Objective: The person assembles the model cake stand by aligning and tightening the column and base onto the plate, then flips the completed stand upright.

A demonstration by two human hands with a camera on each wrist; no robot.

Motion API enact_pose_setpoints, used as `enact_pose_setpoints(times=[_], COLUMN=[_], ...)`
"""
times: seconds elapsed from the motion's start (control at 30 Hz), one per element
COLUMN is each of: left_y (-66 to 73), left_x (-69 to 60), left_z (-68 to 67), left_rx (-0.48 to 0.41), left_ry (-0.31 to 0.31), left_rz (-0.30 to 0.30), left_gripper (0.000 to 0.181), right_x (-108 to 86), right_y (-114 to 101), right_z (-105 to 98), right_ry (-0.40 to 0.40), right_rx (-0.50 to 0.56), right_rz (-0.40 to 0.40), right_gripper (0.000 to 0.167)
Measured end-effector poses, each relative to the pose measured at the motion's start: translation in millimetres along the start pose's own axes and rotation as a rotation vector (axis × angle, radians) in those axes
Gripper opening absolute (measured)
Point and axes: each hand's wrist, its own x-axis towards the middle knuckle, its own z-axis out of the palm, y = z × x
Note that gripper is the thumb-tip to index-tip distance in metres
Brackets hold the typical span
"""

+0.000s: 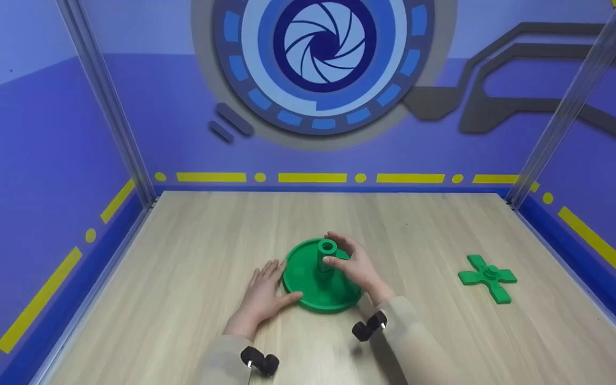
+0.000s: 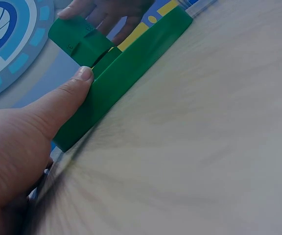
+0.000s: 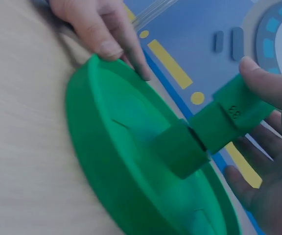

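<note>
A round green tray [image 1: 303, 275] with a raised rim lies on the table. From its middle rises a green post [image 1: 326, 248], hollow at the top, with a joint part-way up in the right wrist view. My right hand [image 1: 360, 269] grips the post's upper part, thumb [image 3: 266, 83] on the near side and fingers behind. My left hand [image 1: 261, 302] rests against the tray's left side; its thumb [image 2: 65, 100] lies on the rim, its fingers straight and spread. The post's far side is hidden by the right hand.
A green cross-shaped piece [image 1: 489, 277] with a round knob lies apart on the right of the wooden table [image 1: 206, 230]. Blue printed walls [image 1: 153, 123] stand at the back and sides, with metal posts [image 1: 107, 96] at the corners.
</note>
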Motion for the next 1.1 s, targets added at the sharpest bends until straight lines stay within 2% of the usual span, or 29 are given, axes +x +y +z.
enact_pose_setpoints(times=[0.13, 0.23, 0.8, 1.1], left_y=[-0.1, 0.0, 0.0, 0.0], left_x=[-0.5, -0.6, 0.4, -0.9], left_z=[0.3, 0.4, -0.2, -0.4], left_rx=[0.003, 0.000, 0.003, -0.004], left_ry=[0.000, 0.003, 0.004, -0.002], left_rz=[-0.001, 0.002, 0.003, 0.006], left_gripper=[0.097, 0.097, 0.096, 0.097], right_x=[1.5, 1.3, 2.4, -1.0], right_y=[-1, -2, -2, -5], right_z=[-3, -3, 5, 13], right_ry=[-0.074, -0.078, 0.096, 0.176], right_rx=[0.013, 0.013, -0.073, -0.118], right_rz=[-0.010, 0.012, 0.044, 0.055], right_gripper=[0.057, 0.054, 0.046, 0.052])
